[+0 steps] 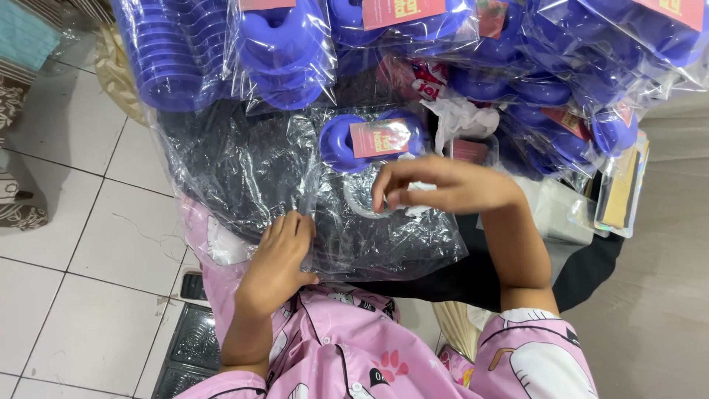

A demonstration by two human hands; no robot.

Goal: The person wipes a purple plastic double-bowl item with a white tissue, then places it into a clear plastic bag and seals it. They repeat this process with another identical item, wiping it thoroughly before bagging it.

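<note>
Under our left hand [281, 255] lies a thin, slippery plastic bag [310, 199]; our right hand [443, 185] pinches its edge, left hand pressing flat.

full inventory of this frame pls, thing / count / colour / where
bagged blue rings: many, exact count unclear, blue in clear plastic, piled across the top
bagged ring with pink card: one, blue, centre, just above the hands
clear bags: a stack, count unclear, transparent over dark cloth, centre-left
tape roll: one, clear, under the right fingers
tiled floor: white, left side
flat sleeved item: one, dark with pale edges, right edge
left hand: resting on the clear bags
right hand: fingers curled at the tape roll
pyjama sleeves: two, pink, patterned, bottom
</note>
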